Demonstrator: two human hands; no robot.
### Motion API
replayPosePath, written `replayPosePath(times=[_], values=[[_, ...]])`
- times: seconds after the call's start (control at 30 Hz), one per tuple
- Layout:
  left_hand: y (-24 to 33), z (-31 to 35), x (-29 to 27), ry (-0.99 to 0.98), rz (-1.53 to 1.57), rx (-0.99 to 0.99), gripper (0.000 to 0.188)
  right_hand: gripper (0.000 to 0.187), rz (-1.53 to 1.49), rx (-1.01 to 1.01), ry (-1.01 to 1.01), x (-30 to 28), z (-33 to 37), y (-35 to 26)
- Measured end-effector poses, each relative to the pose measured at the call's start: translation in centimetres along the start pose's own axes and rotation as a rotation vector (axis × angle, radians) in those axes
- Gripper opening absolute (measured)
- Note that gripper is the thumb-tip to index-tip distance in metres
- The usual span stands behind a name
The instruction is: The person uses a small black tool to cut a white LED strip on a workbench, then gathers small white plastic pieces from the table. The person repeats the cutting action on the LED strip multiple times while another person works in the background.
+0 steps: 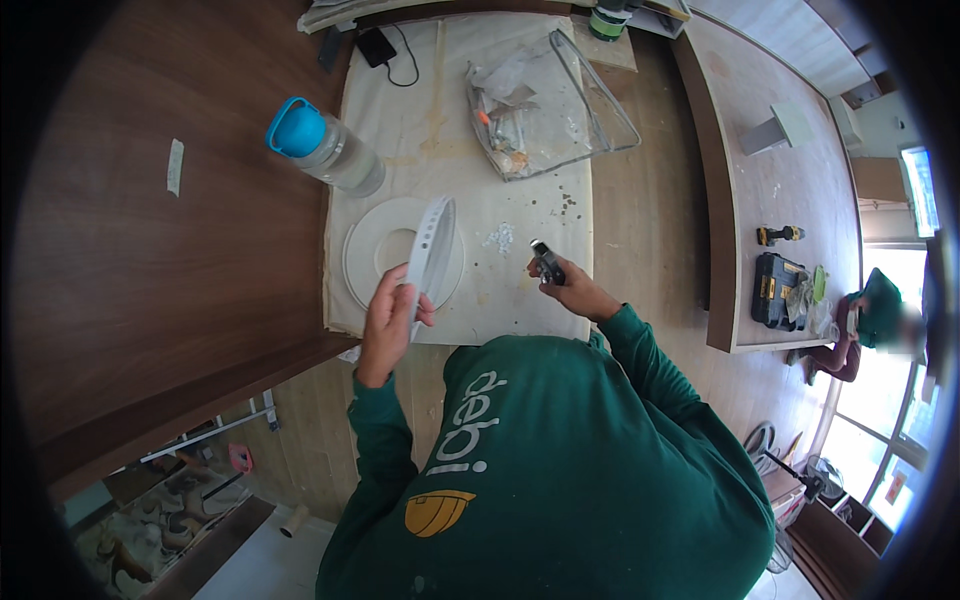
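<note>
The white ring (429, 236) is held up nearly edge-on over the tabletop (490, 318), partly covering the round white plates (366, 232). Its long axis runs away from the person, the far end leaning slightly right. It looks thin and plain, with a row of small holes along its band. The left hand (386, 325) has its grip closed on the near end; the right hand (576, 291) has its grip around a dark tool (547, 262), which points away and a little left.
</note>
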State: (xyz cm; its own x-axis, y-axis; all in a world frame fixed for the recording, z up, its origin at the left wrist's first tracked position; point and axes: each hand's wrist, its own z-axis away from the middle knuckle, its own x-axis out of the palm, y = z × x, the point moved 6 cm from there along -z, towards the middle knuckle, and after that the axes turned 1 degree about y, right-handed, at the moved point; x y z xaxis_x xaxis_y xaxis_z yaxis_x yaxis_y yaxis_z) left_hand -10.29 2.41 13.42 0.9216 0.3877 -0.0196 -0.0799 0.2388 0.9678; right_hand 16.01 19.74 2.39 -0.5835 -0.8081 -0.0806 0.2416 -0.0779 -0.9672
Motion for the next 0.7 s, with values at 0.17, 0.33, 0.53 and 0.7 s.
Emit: replayPosePath(times=[0.17,0.33,0.53,0.7], values=[[-1.9,-0.8,1.8,0.039,0.014,0.011,0.034,0.032,0.046,-0.050,-0.145,4.8,-1.1,-3.8],[-1.3,-1.0,2.4,0.129,-0.106,0.057,0.030,0.027,0.240,-0.154,-0.122,6.6,-2.9,-7.1],[1.6,-0.8,2.9,0.175,-0.295,0.082,0.029,0.032,0.280,-0.201,-0.106,7.2,-4.5,-9.5],[3.1,-1.0,3.2,0.175,-0.432,0.186,0.027,0.033,0.281,-0.260,-0.058,7.2,-4.3,-11.7]])
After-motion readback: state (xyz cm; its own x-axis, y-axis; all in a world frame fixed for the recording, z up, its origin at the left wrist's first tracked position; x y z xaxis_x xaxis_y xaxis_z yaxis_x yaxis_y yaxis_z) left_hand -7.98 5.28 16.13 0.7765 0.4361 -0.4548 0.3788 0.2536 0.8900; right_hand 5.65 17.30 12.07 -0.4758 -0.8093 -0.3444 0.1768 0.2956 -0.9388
